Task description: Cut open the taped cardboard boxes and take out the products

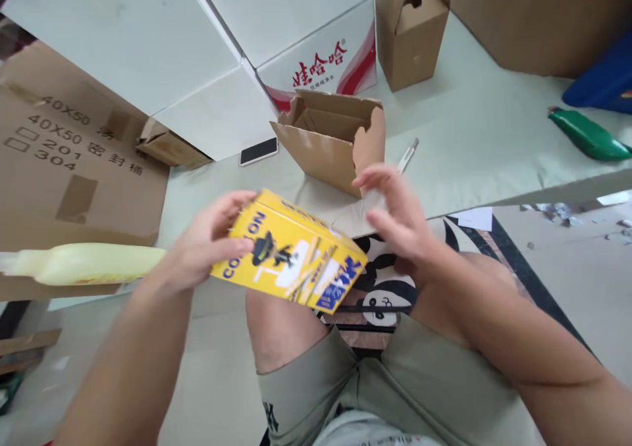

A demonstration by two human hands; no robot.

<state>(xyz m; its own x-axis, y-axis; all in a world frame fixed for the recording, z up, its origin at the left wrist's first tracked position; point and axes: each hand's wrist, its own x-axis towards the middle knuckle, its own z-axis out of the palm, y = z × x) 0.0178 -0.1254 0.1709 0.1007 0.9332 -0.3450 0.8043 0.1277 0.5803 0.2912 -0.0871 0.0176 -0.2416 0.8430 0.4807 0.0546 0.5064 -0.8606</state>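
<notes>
My left hand (pixel 212 239) grips one end of a yellow box (pixel 291 252) with blue lettering and a small cartoon figure. The box is tilted above my lap, in front of the table. To its right, my right hand (pixel 395 212) is raised with fingers apart, holding nothing and not touching the box. Just behind that hand stands an open brown cardboard box (pixel 320 153) with torn upper edges. A slim cutter-like tool (pixel 407 155) lies on the table beside it, partly hidden by my fingers.
On the table are a phone (pixel 259 151), a white-and-red carton (pixel 318 61), another open brown box (pixel 413 45) and a green bottle (pixel 590 135). A pale yellow bottle (pixel 99 264) lies left. A large printed carton (pixel 74 137) stands behind it. A blue container (pixel 605 77) is far right.
</notes>
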